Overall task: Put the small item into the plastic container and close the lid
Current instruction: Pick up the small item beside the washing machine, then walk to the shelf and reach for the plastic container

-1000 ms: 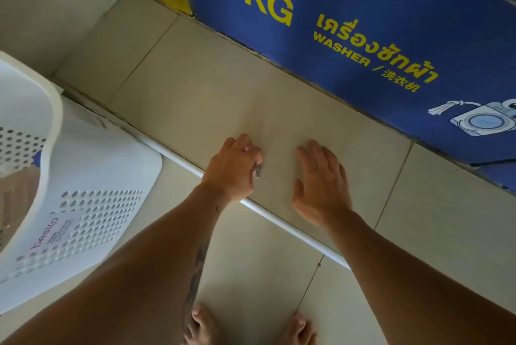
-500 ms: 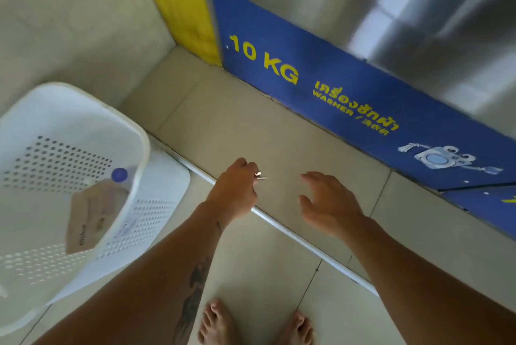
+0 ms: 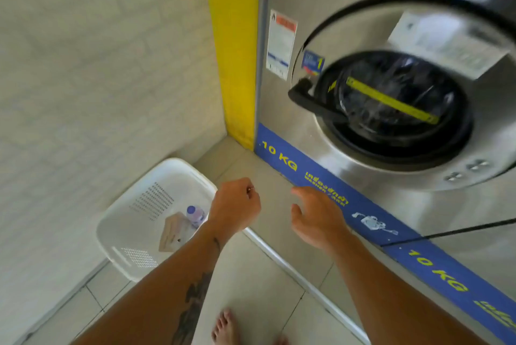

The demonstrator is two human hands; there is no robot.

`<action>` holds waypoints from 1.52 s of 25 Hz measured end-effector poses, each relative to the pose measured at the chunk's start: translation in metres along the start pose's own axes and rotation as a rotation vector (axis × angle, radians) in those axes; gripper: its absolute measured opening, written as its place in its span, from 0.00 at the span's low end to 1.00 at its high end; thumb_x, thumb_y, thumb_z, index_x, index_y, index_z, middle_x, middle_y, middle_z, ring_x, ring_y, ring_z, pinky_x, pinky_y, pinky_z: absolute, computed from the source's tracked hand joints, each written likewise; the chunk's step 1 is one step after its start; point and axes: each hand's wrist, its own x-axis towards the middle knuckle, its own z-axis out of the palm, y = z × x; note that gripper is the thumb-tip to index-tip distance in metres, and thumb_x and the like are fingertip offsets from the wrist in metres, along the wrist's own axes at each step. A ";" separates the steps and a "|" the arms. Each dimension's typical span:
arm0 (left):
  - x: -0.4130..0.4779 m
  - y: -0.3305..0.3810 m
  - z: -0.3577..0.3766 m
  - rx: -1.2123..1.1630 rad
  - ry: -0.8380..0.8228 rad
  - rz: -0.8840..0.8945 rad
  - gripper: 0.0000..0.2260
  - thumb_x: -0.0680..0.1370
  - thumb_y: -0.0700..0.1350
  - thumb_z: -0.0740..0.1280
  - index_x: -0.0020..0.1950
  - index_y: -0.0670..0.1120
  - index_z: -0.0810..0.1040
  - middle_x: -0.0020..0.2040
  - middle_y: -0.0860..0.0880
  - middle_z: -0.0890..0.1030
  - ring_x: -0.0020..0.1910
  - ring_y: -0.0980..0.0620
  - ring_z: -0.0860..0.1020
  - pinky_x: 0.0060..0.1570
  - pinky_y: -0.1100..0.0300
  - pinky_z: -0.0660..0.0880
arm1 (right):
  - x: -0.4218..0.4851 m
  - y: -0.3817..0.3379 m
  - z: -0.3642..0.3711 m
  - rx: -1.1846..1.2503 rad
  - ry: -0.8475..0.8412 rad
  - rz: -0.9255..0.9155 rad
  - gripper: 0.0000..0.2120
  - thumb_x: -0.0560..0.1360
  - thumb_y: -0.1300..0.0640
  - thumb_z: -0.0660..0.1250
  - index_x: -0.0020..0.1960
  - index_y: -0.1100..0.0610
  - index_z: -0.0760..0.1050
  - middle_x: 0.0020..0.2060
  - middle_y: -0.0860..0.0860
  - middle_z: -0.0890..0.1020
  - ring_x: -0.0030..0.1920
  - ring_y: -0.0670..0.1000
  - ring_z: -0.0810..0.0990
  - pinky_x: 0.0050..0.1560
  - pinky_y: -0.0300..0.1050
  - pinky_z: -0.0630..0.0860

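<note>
My left hand (image 3: pixel 236 206) is closed in a loose fist, pinching a small metallic item (image 3: pixel 249 190) between thumb and fingers. It hovers above the raised tile step, just right of the white perforated plastic basket (image 3: pixel 145 205) on the floor. My right hand (image 3: pixel 317 219) floats beside it with fingers spread and nothing in it. Inside the basket lie a beige box (image 3: pixel 174 230) and a bottle with a blue cap (image 3: pixel 195 215). I see no lid on the basket.
A steel front-loading washer (image 3: pixel 391 110) with its round door shut stands to the right, above a blue "10 KG" strip (image 3: pixel 282 160). A yellow panel (image 3: pixel 231 51) and a pale wall fill the left. My bare feet (image 3: pixel 226 328) stand on the lower tile floor.
The left hand picked the small item off the tile step and rose with it. The right hand lifted off the step. My view tilted upward, revealing the washer door and the whole basket.
</note>
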 end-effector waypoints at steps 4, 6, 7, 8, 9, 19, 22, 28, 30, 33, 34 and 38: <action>-0.064 0.029 -0.064 -0.129 0.094 -0.049 0.08 0.76 0.42 0.61 0.46 0.45 0.80 0.44 0.44 0.83 0.46 0.40 0.79 0.46 0.52 0.76 | -0.052 -0.042 -0.053 -0.030 0.004 -0.111 0.21 0.79 0.52 0.58 0.70 0.55 0.68 0.69 0.53 0.73 0.69 0.55 0.69 0.68 0.50 0.66; -0.098 0.034 -0.086 -0.178 0.139 -0.094 0.10 0.75 0.40 0.61 0.48 0.46 0.82 0.46 0.45 0.84 0.46 0.42 0.80 0.45 0.53 0.76 | -0.075 -0.052 -0.069 -0.047 -0.021 -0.151 0.20 0.79 0.52 0.58 0.70 0.56 0.68 0.67 0.53 0.74 0.68 0.56 0.70 0.66 0.52 0.68; -0.116 0.034 -0.095 -0.196 0.162 -0.117 0.11 0.75 0.40 0.61 0.48 0.47 0.82 0.47 0.46 0.84 0.46 0.43 0.81 0.44 0.55 0.75 | -0.087 -0.057 -0.076 -0.054 -0.019 -0.179 0.20 0.79 0.52 0.58 0.69 0.56 0.68 0.67 0.53 0.74 0.68 0.56 0.70 0.65 0.53 0.69; -0.137 0.035 -0.107 -0.220 0.180 -0.141 0.12 0.74 0.39 0.60 0.49 0.47 0.83 0.47 0.46 0.84 0.45 0.44 0.81 0.44 0.55 0.76 | -0.100 -0.063 -0.082 -0.061 -0.014 -0.212 0.19 0.79 0.51 0.58 0.68 0.56 0.68 0.66 0.53 0.74 0.68 0.57 0.70 0.64 0.54 0.69; -0.159 0.033 -0.118 -0.240 0.181 -0.165 0.13 0.74 0.38 0.59 0.48 0.47 0.83 0.45 0.46 0.85 0.43 0.44 0.82 0.44 0.54 0.78 | -0.113 -0.070 -0.087 -0.065 -0.009 -0.242 0.19 0.79 0.51 0.58 0.68 0.56 0.68 0.67 0.53 0.74 0.68 0.57 0.70 0.64 0.54 0.69; -0.398 -0.052 -0.256 -0.451 0.555 -0.426 0.14 0.73 0.37 0.60 0.48 0.48 0.83 0.42 0.45 0.83 0.37 0.46 0.81 0.31 0.62 0.74 | -0.261 -0.244 -0.073 -0.133 -0.100 -0.750 0.25 0.77 0.48 0.57 0.74 0.50 0.65 0.73 0.48 0.69 0.72 0.51 0.67 0.70 0.46 0.64; -0.477 -0.098 -0.297 -0.494 0.704 -0.481 0.13 0.73 0.36 0.60 0.46 0.47 0.83 0.40 0.46 0.82 0.34 0.48 0.79 0.30 0.61 0.74 | -0.319 -0.320 -0.051 -0.143 -0.106 -0.931 0.24 0.78 0.51 0.58 0.74 0.51 0.64 0.73 0.47 0.68 0.72 0.50 0.66 0.70 0.46 0.64; -0.660 -0.219 -0.356 -0.481 0.906 -0.621 0.13 0.73 0.37 0.59 0.46 0.46 0.83 0.40 0.48 0.81 0.34 0.50 0.78 0.31 0.60 0.74 | -0.472 -0.470 0.032 -0.175 -0.179 -1.200 0.25 0.79 0.50 0.56 0.75 0.52 0.63 0.74 0.48 0.67 0.72 0.52 0.66 0.70 0.49 0.65; -0.718 -0.257 -0.373 -0.449 0.957 -0.669 0.13 0.73 0.37 0.59 0.47 0.47 0.82 0.43 0.47 0.82 0.34 0.51 0.77 0.31 0.62 0.72 | -0.523 -0.515 0.060 -0.190 -0.203 -1.274 0.25 0.79 0.50 0.56 0.75 0.53 0.63 0.73 0.49 0.68 0.72 0.52 0.67 0.70 0.50 0.66; -0.800 -0.307 -0.400 -0.443 1.032 -0.746 0.13 0.72 0.38 0.58 0.45 0.49 0.81 0.47 0.47 0.83 0.35 0.51 0.78 0.30 0.63 0.72 | -0.598 -0.581 0.094 -0.193 -0.237 -1.386 0.25 0.79 0.50 0.56 0.75 0.53 0.63 0.74 0.50 0.67 0.71 0.53 0.67 0.69 0.50 0.66; -0.825 -0.321 -0.407 -0.439 1.054 -0.775 0.13 0.72 0.38 0.58 0.44 0.50 0.81 0.48 0.47 0.84 0.36 0.50 0.79 0.30 0.63 0.72 | -0.620 -0.602 0.106 -0.195 -0.249 -1.420 0.25 0.79 0.50 0.57 0.75 0.54 0.62 0.74 0.50 0.67 0.71 0.53 0.67 0.69 0.50 0.66; -0.908 -0.374 -0.437 -0.407 1.150 -0.885 0.13 0.72 0.37 0.59 0.47 0.47 0.82 0.47 0.48 0.83 0.38 0.51 0.79 0.33 0.63 0.72 | -0.697 -0.679 0.154 -0.205 -0.307 -1.537 0.25 0.79 0.50 0.57 0.75 0.54 0.62 0.74 0.51 0.67 0.71 0.54 0.67 0.69 0.51 0.66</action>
